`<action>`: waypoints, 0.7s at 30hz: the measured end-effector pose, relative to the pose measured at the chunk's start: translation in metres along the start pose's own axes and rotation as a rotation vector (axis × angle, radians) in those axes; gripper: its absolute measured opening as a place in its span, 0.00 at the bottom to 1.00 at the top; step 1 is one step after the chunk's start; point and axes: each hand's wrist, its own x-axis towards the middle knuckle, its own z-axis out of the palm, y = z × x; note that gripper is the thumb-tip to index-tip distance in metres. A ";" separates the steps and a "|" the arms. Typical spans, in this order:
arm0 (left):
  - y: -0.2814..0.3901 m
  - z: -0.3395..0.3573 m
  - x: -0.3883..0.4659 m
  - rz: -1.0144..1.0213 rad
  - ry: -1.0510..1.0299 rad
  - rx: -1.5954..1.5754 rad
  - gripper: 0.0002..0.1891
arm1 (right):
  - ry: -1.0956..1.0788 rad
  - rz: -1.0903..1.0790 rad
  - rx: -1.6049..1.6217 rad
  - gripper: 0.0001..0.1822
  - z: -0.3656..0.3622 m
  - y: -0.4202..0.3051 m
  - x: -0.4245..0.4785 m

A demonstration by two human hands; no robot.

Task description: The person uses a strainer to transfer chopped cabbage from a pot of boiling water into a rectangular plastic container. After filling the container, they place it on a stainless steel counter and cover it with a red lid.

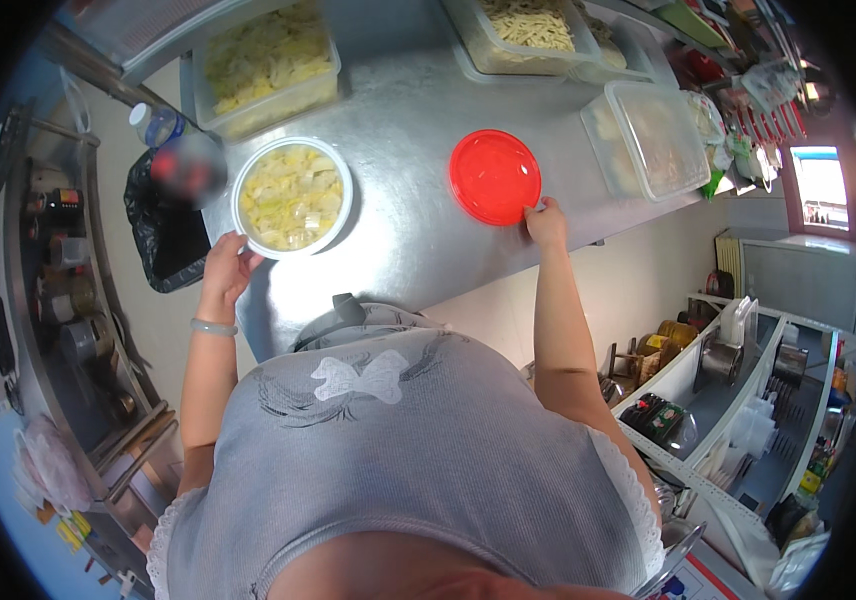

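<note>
A round white plastic tub (293, 199) of chopped pale yellow-green leaves, likely cabbage, stands at the left of the steel worktop (405, 112). My left hand (229, 274) holds its near left rim between thumb and fingers. A round red plastic lid or shallow dish (495, 178) lies flat to the right, apart from the tub. At its lower right edge my right hand (548, 223) grips the rim with thumb and fingertips. Beyond the tub is a rectangular clear plastic bin (278, 105) of the same chopped leaves.
At the back right stand a clear bin of pale strips (540, 56) and a lidded plastic box (660, 142). A black-lined waste bin (165, 247) and a plastic bottle with a white cap (154, 124) are at the left. Shelving (735, 390) with jars stands at the right.
</note>
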 end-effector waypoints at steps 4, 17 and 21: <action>-0.001 -0.001 0.013 0.027 -0.006 -0.039 0.09 | 0.103 -0.028 0.141 0.20 0.030 0.041 0.020; -0.003 0.010 0.008 0.031 0.007 -0.138 0.06 | -0.697 0.061 0.897 0.15 0.049 -0.050 -0.050; -0.006 0.006 0.013 0.060 -0.033 -0.140 0.06 | -0.512 -0.116 0.522 0.19 0.056 -0.066 -0.057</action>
